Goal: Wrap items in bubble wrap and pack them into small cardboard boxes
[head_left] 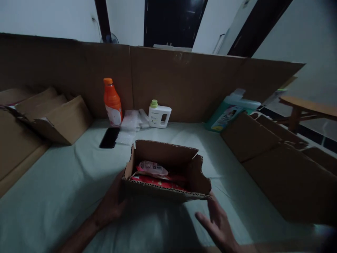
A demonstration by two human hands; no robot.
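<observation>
A small open-topped cardboard box (165,150) with rough-cut edges stands in front of me, between my two hands. Inside it lie red packets (158,181) and a clear plastic bag (152,168) with a printed label. My left hand (113,202) presses against the box's left side, its fingertips hidden behind the cardboard. At the lower right corner my right hand (217,221) holds the box with its fingers along the side, the thumb standing off from it.
Behind the box are a black phone (109,137), bubble wrap (129,124), an orange bottle (113,103) and a white jug (159,116). A teal bottle (229,110) leans at the right near cardboard boxes (284,168). More boxes (63,117) stand left; a cardboard wall (168,80) closes the back.
</observation>
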